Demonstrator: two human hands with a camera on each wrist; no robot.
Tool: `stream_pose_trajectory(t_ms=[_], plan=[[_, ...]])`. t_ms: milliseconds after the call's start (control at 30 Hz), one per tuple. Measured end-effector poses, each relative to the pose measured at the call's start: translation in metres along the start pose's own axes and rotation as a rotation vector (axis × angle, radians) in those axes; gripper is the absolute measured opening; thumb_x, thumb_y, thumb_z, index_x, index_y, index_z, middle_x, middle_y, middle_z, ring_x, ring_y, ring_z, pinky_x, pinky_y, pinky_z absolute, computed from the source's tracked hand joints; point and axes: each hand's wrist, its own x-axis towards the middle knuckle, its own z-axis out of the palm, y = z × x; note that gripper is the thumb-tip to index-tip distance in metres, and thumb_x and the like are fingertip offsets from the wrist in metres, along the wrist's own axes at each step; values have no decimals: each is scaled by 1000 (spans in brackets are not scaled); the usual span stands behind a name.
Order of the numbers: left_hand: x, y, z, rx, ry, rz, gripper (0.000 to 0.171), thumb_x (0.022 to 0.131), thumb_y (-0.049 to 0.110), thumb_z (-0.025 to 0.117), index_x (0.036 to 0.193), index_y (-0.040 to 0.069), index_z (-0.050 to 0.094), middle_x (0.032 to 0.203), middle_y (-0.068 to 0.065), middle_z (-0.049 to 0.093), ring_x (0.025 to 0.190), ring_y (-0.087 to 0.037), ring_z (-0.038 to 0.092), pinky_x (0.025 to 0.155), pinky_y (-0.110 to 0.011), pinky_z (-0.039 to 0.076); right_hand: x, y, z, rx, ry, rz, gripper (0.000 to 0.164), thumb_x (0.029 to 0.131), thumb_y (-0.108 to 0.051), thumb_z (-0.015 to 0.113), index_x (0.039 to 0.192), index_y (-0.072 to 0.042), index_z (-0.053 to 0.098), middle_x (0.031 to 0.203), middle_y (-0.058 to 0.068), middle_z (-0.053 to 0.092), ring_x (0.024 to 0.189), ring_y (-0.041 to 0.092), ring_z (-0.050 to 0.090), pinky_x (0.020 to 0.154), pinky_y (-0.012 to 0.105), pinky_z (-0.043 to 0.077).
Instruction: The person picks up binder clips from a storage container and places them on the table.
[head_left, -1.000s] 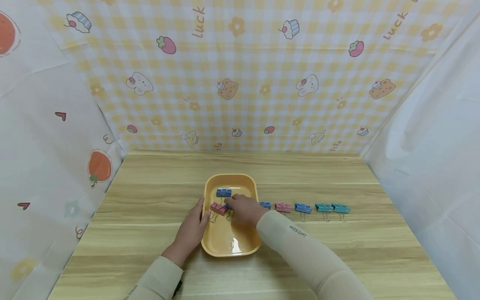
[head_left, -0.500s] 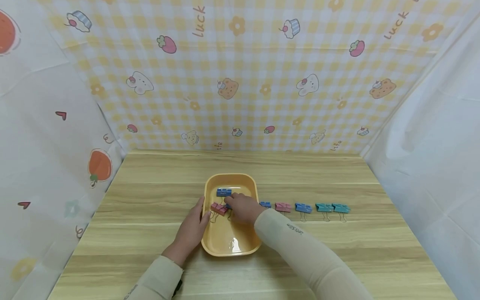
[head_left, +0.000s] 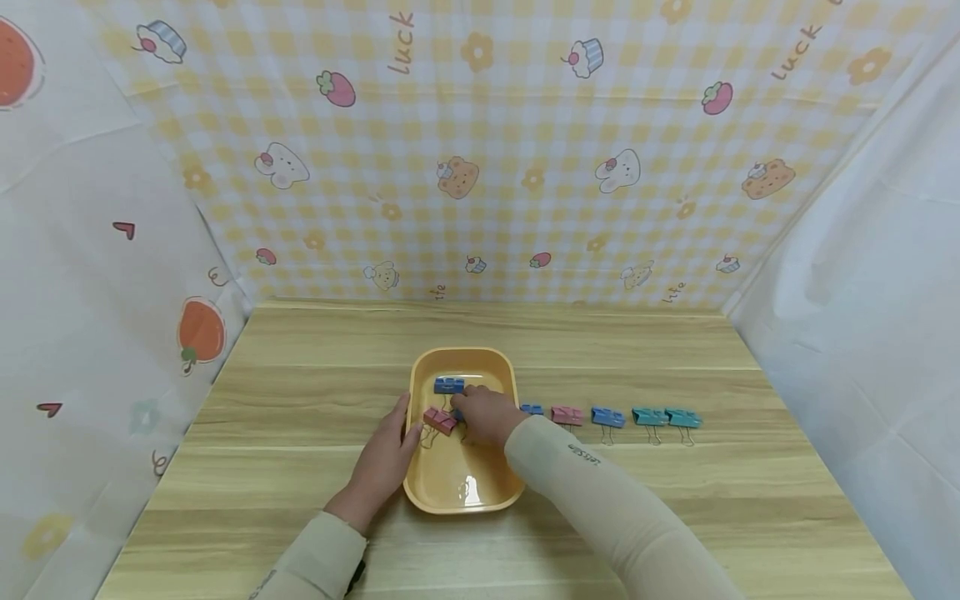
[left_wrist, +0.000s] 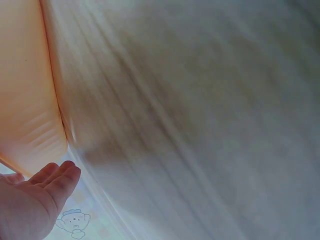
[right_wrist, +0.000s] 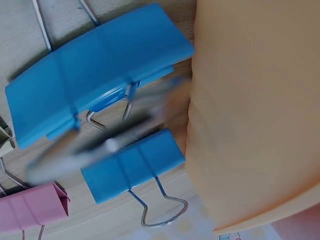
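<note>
In the head view my left hand [head_left: 382, 458] holds the left rim of a yellow-orange tray [head_left: 461, 507], thumb at the inner side, fingers along the outside. The left wrist view shows those fingers [left_wrist: 62, 180] beside the tray's outer wall. My right hand [head_left: 487, 415] reaches into the tray, its fingertips pinching a blue binder clip [head_left: 457, 414] that is mostly hidden under them. Left of this clip lies a pink binder clip [head_left: 440, 420], close to my left thumb. Farther back in the tray is another blue binder clip [head_left: 449, 385].
Right of the tray, a row of binder clips lies on the wooden table [head_left: 315, 350]: blue [head_left: 532, 409], pink [head_left: 567, 415], blue [head_left: 608, 417], and two teal ones [head_left: 648, 416]. The right wrist view shows blue clips [right_wrist: 132, 167] beside the tray's wall [right_wrist: 250, 100].
My right forearm has shifted slightly left, while the hand stays at the same clip. The pink clip in the tray has turned a little. My left hand keeps its hold on the rim.
</note>
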Motion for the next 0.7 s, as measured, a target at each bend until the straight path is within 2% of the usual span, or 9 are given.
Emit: stream_pose_trajectory(t_ms=[67,267,367,500,700], plan=[[-1,0,0,-1,9,12,61,102,23,46,152,-1,20,151,-27,31,138,-42,31,113,-55,26,0,0,0,-13,2,-4,45,80,-24,80,120,-17,60,112,4,60,100,20,58,81,37,55],[-1,1,0,1,8,3,61,102,23,47,152,0,20,151,-27,31,139,-42,31,113,-55,26,0,0,1,-18,5,0,28,87,-11,71,112,-16,61,105,6,60,93,20,58,78,35,54],[0,1,1,2,2,-9,62,102,24,46,153,1,19,152,-26,30,139,-41,30,113,-54,25,1,0,2,-5,8,5,23,88,-10,70,108,-15,61,101,6,61,89,20,59,76,35,53],[0,1,2,8,0,-15,62,102,24,46,153,1,19,152,-25,30,139,-41,30,113,-55,25,0,0,0,9,3,6,29,82,-14,76,107,-15,62,97,5,61,86,19,58,75,34,53],[1,-1,2,12,-1,-20,62,102,25,46,153,2,19,153,-25,30,140,-41,29,113,-55,25,-1,0,-1,-14,16,-4,22,83,-10,74,101,-15,63,90,4,60,80,18,57,71,32,52]])
